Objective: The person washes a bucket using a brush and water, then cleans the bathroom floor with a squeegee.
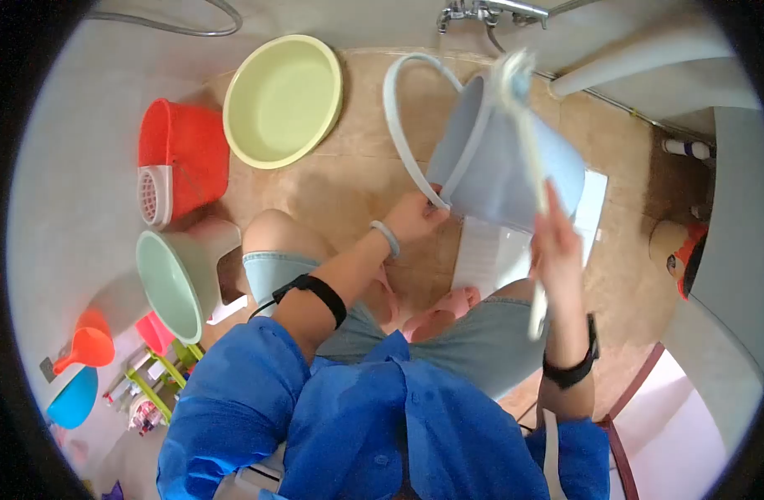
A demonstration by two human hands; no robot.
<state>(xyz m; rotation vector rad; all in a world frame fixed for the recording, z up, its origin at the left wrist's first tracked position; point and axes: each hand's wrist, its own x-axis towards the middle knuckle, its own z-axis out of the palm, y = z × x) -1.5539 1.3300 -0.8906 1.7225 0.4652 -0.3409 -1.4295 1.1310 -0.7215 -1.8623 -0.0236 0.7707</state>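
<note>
- My right hand [557,243] is gripping a slim, long-handled brush [529,142].
- My left hand [419,217] is clasping the tilted, smooth bucket [497,179] at its rim, beside its curved handle [392,108].

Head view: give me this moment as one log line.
Left hand: holding blue bucket near handle joint | right hand: holding brush, head toward picture top | bucket: tilted, mouth picture-left | brush-bucket contact: cannot tell

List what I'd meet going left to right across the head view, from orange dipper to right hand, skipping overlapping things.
Orange dipper → red bucket → yellow basin → left hand → right hand
</note>
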